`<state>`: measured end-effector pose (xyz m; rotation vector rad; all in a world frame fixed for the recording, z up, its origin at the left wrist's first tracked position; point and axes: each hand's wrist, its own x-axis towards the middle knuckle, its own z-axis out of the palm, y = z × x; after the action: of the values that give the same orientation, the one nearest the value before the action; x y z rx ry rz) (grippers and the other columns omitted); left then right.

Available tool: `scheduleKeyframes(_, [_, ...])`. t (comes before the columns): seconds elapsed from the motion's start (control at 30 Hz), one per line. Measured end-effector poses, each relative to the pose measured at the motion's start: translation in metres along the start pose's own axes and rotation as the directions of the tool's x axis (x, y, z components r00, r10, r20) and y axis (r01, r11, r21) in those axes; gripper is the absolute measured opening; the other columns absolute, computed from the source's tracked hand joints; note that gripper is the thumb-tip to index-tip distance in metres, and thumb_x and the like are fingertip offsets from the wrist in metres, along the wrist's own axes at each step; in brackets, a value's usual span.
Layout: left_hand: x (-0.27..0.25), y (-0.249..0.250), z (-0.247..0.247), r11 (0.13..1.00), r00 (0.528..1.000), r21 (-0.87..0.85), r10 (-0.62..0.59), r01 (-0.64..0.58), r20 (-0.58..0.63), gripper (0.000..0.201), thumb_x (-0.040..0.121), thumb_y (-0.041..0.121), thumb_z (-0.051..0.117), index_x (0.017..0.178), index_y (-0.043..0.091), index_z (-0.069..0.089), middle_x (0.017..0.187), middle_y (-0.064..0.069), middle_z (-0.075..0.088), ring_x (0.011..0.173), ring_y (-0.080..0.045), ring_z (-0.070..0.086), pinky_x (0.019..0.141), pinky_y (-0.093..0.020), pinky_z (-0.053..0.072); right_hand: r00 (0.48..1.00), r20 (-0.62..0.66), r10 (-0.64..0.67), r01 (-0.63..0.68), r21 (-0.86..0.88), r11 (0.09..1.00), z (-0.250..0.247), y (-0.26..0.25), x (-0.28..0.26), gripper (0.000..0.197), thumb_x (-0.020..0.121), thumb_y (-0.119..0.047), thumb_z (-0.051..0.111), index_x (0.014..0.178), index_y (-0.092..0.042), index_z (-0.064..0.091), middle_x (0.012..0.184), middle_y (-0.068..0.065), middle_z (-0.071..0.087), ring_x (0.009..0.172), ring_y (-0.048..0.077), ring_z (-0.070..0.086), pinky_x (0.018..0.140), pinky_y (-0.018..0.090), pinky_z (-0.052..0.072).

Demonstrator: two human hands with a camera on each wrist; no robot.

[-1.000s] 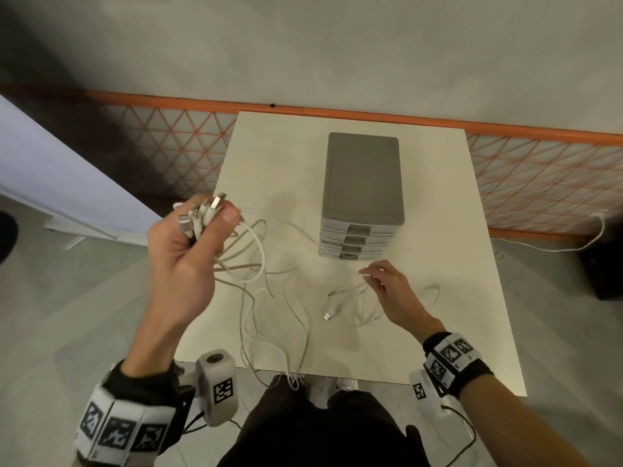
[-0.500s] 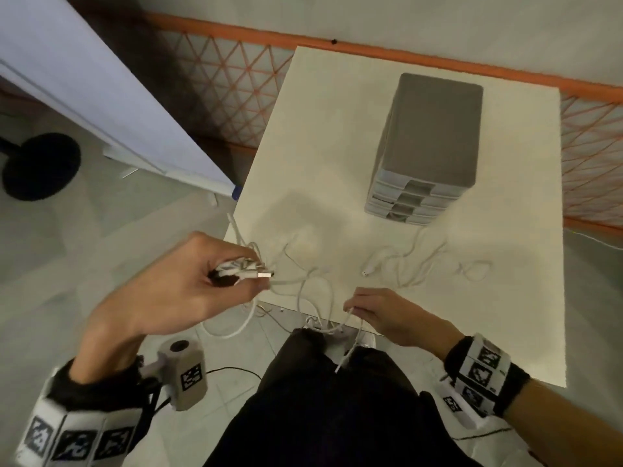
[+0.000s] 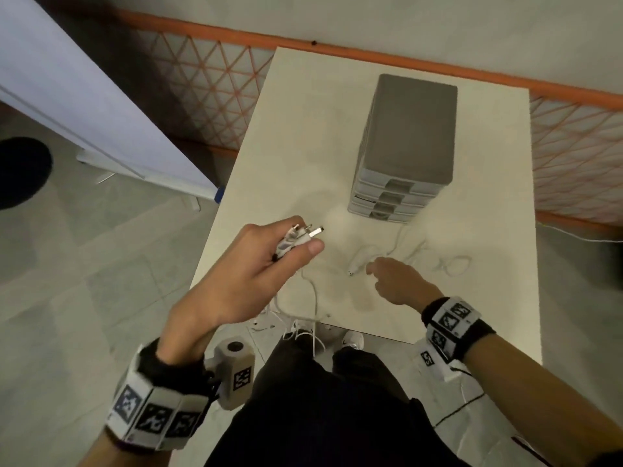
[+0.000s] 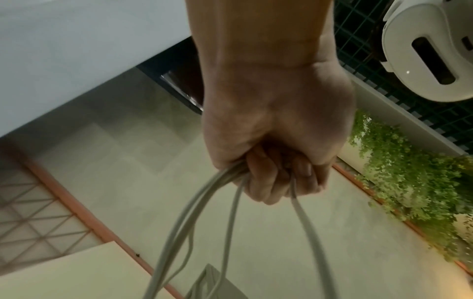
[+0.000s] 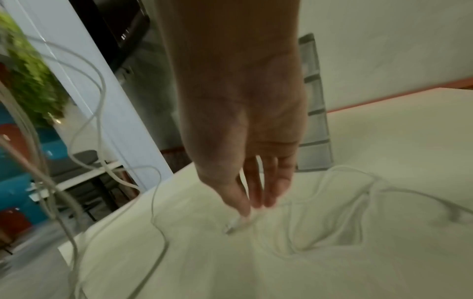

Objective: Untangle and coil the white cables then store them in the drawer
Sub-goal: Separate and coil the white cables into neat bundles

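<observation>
Change: the left hand [image 3: 249, 274] now holds its plugs [image 3: 298, 238] above the tabletop's [image 3: 303, 129] left edge; the right hand [image 3: 397, 281] has left the near edge.
Left grip: curled round a cable bundle [image 4: 230, 232]; cords hang over the near edge.
Right grip: fingers [image 5: 256, 194] straight, thumb touching a loose plug [image 5: 234, 224].
Loose cables [image 3: 421, 254]: before the drawer unit [image 3: 404, 136].
Writing: none readable.
</observation>
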<state>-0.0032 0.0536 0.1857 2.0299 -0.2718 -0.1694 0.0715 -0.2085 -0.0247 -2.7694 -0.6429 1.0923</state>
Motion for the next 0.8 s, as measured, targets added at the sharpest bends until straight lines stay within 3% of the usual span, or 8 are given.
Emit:
scheduleKeyframes(0.1, [0.014,0.001,0.014,0.999,0.996,-0.02,0.039,-0.041,-0.075,0.037,0.099,0.04,0.044,0.07,0.016,0.042,0.061,-0.007,0.042,0.053,-0.023,0.041,0.052,-0.04,0.037,0.988,-0.156,-0.02,0.033,0.082,0.996,0.006,0.001,0.016,0.044,0.093,0.002,0.042,0.134,-0.01,0.051,0.131,0.008,0.045,0.118,0.029,0.046,0.091,0.047,0.048])
scheduleKeyframes(0.2, [0.023,0.003,0.023,0.998,0.988,-0.039,0.036,-0.042,-0.154,0.035,0.1,0.039,0.04,0.069,0.023,0.038,0.063,-0.009,0.04,0.053,-0.02,0.038,0.051,-0.036,0.034,0.979,-0.2,-0.032,0.046,0.065,0.997,0.022,0.002,0.031,0.036,0.093,0.002,0.043,0.125,-0.01,0.053,0.128,0.008,0.044,0.115,0.028,0.046,0.079,0.041,0.048])
scheduleKeyframes(0.3, [0.03,0.002,0.03,0.996,0.975,-0.086,0.018,-0.038,-0.222,0.034,0.1,0.037,0.04,0.068,0.026,0.036,0.059,0.001,0.036,0.053,-0.015,0.033,0.05,-0.033,0.031,0.958,-0.284,-0.048,0.06,0.035,0.998,0.037,0.007,0.04,0.015,0.095,-0.005,0.05,0.108,-0.01,0.054,0.118,0.007,0.045,0.108,0.027,0.049,0.068,0.037,0.048])
scheduleKeyframes(0.4, [0.039,-0.006,0.036,0.986,0.96,-0.162,-0.012,-0.035,-0.281,0.037,0.099,0.036,0.041,0.066,0.021,0.034,0.059,0.011,0.036,0.054,-0.006,0.032,0.054,-0.022,0.029,0.905,-0.42,-0.063,0.105,0.076,0.992,0.034,0.013,0.042,0.012,0.099,-0.015,0.049,0.104,-0.01,0.058,0.111,0.007,0.051,0.101,0.027,0.052,0.074,0.043,0.054])
scheduleKeyframes(0.5, [0.052,-0.012,0.045,0.981,0.944,-0.195,-0.045,-0.02,-0.326,0.038,0.096,0.038,0.04,0.065,0.017,0.035,0.058,0.008,0.036,0.056,-0.009,0.033,0.054,-0.029,0.029,0.769,-0.639,-0.026,0.198,0.199,0.96,0.006,0.015,0.031,0.015,0.099,-0.02,0.05,0.1,-0.01,0.061,0.103,0.005,0.06,0.092,0.025,0.05,0.073,0.043,0.052])
scheduleKeyframes(0.6, [0.066,-0.012,0.056,0.982,0.943,-0.185,-0.04,-0.023,-0.33,0.036,0.097,0.038,0.038,0.066,0.018,0.037,0.058,0.005,0.038,0.056,-0.017,0.034,0.054,-0.042,0.032,0.562,-0.827,-0.004,0.269,0.179,0.946,-0.034,0.017,0.011,0.017,0.098,-0.022,0.052,0.098,-0.011,0.064,0.097,0.004,0.067,0.089,0.026,0.052,0.075,0.038,0.048])
scheduleKeyframes(0.7, [0.083,-0.01,0.065,0.987,0.96,-0.16,-0.025,-0.021,-0.28,0.038,0.097,0.043,0.037,0.067,0.02,0.04,0.058,0.003,0.044,0.057,-0.017,0.04,0.057,-0.04,0.036,0.372,-0.927,0.047,0.321,0.176,0.931,-0.07,0.016,-0.01,0.013,0.096,-0.018,0.059,0.095,-0.008,0.067,0.093,0.006,0.068,0.088,0.026,0.055,0.077,0.034,0.046])
scheduleKeyframes(0.8, [0.101,-0.007,0.076,0.96,0.979,-0.28,-0.043,-0.015,-0.199,0.032,0.099,0.043,0.039,0.068,0.034,0.042,0.058,0.008,0.039,0.054,-0.014,0.034,0.051,-0.039,0.031,0.264,-0.961,0.078,0.396,0.182,0.9,-0.099,0.008,-0.03,0.012,0.094,-0.014,0.064,0.092,-0.004,0.068,0.09,0.006,0.069,0.086,0.024,0.055,0.075,0.027,0.045])
